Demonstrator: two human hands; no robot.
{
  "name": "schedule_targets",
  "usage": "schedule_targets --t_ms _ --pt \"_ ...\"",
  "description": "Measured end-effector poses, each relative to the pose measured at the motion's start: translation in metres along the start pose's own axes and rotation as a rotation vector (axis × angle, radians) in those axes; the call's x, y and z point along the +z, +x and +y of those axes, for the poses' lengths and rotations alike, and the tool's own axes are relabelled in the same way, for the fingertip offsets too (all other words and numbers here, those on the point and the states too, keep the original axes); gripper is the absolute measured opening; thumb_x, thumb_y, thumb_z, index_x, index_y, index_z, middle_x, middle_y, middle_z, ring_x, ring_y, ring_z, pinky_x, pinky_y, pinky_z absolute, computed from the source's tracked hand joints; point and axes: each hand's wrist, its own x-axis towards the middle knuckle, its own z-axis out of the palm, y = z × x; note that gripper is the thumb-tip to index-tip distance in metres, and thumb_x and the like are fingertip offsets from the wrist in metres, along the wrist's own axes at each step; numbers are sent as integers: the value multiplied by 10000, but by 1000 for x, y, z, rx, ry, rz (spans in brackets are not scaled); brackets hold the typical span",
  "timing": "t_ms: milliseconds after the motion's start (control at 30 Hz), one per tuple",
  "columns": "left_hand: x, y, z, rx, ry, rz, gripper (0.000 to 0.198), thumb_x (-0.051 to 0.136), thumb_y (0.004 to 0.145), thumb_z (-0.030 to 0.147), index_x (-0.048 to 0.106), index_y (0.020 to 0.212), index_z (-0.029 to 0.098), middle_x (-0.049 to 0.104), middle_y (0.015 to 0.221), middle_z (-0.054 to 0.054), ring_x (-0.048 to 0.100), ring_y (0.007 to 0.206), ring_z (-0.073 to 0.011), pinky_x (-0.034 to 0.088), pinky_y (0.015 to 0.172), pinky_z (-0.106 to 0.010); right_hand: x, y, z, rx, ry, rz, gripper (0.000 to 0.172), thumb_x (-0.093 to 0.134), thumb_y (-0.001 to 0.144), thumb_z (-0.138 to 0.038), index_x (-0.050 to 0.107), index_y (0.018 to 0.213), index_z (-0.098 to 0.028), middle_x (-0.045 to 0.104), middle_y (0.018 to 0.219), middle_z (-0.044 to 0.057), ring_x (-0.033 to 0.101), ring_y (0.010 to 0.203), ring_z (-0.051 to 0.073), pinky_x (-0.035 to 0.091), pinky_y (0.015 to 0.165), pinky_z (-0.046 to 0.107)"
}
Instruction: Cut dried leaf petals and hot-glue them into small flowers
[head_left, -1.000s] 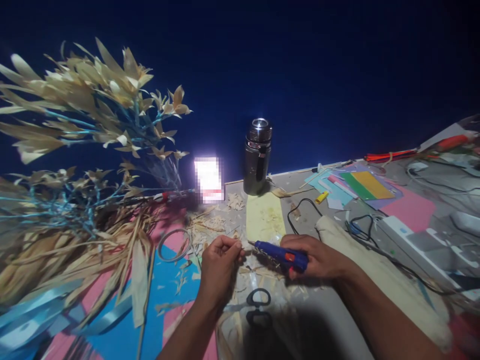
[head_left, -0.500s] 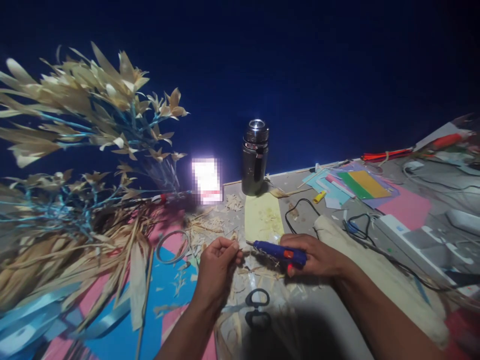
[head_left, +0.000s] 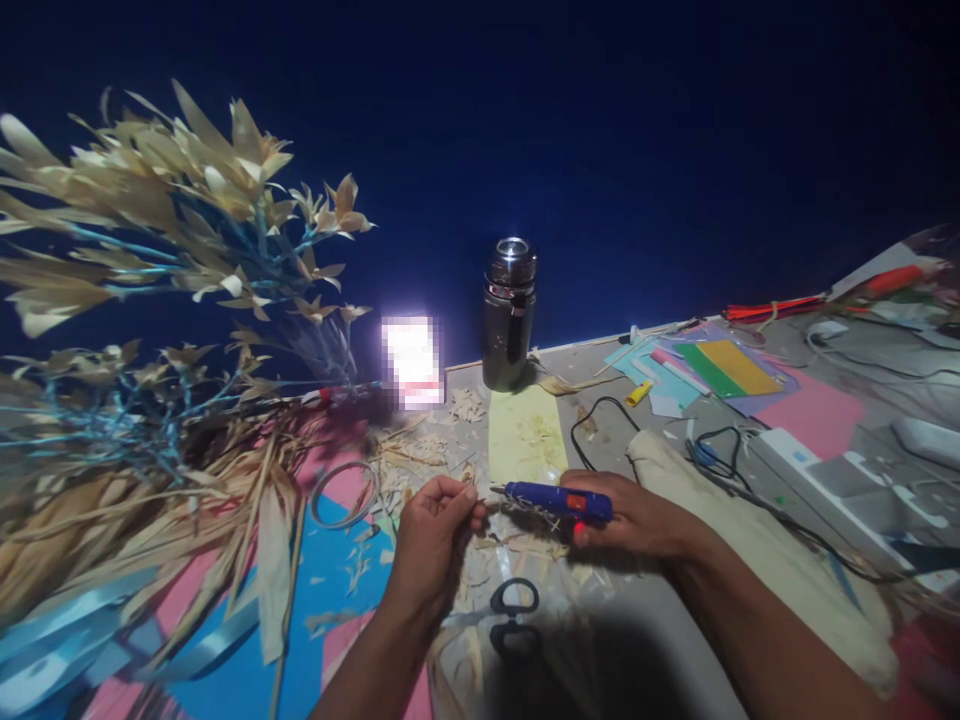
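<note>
In my right hand (head_left: 622, 515) is a blue hot glue gun (head_left: 551, 500) with an orange-red patch, its metal nozzle pointing left. A small red light glows near its handle. My left hand (head_left: 442, 515) is closed in a pinch just left of the nozzle. Something thin and small shows at its fingertips, too small to name. Pale thin scraps hang under the glue gun's barrel. Below both hands lie black-handled scissors (head_left: 515, 597), their blades partly hidden among shavings.
A dark metal flask (head_left: 510, 335) stands behind a yellow sheet (head_left: 525, 420). To the left are dried husk flowers (head_left: 247, 200), a roll of tape (head_left: 345, 495) and blue paper (head_left: 337, 560). A power strip (head_left: 832, 500), cables and a cream cloth (head_left: 720, 530) lie right.
The glue gun has tilted slightly, its nozzle a little lower and closer to level. My left hand stays almost still, and the view has shifted very slightly.
</note>
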Motion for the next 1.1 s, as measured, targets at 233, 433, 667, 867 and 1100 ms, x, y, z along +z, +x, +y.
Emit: schedule_targets --t_ms 233,433,667,867,1100 --pt "1 -1 1 -1 -12 -5 336 930 583 269 629 676 153 676 551 -18 587 512 -95 439 512 -167 0 -1 3 50 -29 -30 684 382 948 -809 599 885 -163 568 851 44 528 760 174 435 680 297" --pt "0 1 -1 6 -20 -5 344 936 572 270 624 660 154 666 543 -12 583 510 -90 446 518 -164 -1 -3 1 93 -40 -26 730 373 945 -817 651 1002 -145 612 912 75 560 807 199 459 731 328" --pt "2 -1 -3 48 20 45 325 926 609 283 645 705 152 687 575 -20 607 531 -93 453 532 -162 0 -2 2 63 -77 -7 720 344 955 -812 631 942 -152 605 894 74 568 805 205 460 735 333" --pt "0 -1 -4 98 8 52 297 911 638 273 651 718 155 690 585 -18 613 544 -102 466 551 -178 2 -1 -1 64 -106 39 697 332 958 -810 602 914 -169 593 883 61 558 788 197 457 715 322" --pt "-3 2 -6 90 -66 15 307 919 633 266 642 715 162 687 590 -9 610 560 -110 476 575 -202 5 1 -2 40 -125 64 717 300 947 -830 593 887 -178 573 843 44 523 743 180 433 680 303"
